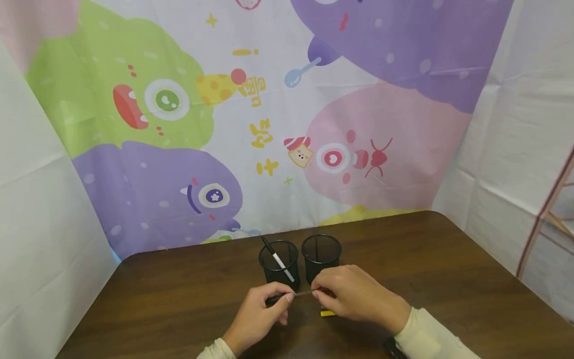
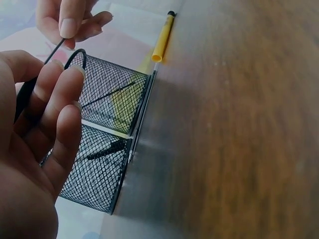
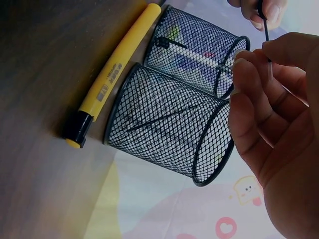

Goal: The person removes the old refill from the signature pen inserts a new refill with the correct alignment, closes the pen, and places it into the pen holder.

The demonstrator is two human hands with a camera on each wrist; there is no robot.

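My left hand (image 1: 264,305) holds a black pen barrel (image 2: 25,97) between thumb and fingers. A slim, dark pen refill (image 1: 304,293) runs from it across to my right hand (image 1: 352,294), whose thumb and forefinger pinch its other end. In the right wrist view the refill's clear tip (image 3: 270,72) sticks out past the fingers. A yellow pen (image 3: 112,69) with a black end lies on the table, partly hidden behind my right hand in the head view.
Two black mesh pen cups, the left cup (image 1: 262,259) and the right cup (image 1: 339,249), stand side by side just beyond my hands. A white pen with a black cap (image 1: 278,260) leans in the left one. A thin clear rod (image 2: 143,112) lies on the brown table (image 1: 188,289).
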